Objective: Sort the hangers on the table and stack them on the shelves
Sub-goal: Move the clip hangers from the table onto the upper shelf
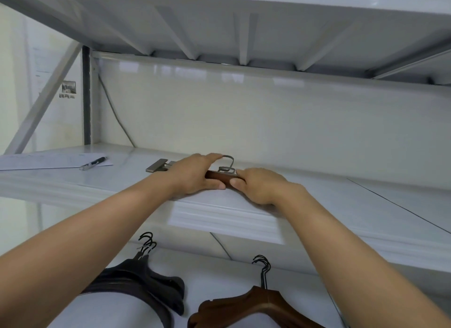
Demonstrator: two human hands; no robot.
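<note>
Noted: left hand and right hand pinch wooden clip hanger; bar crosswise between grips, apparently on shelf.

Middle shelf — clip hangers near front edge, centre; left hand grips their left part, right hand the right. Paper at left end, pen on it. Lower shelf — left hanger stack and right hanger stack, apart.
</note>
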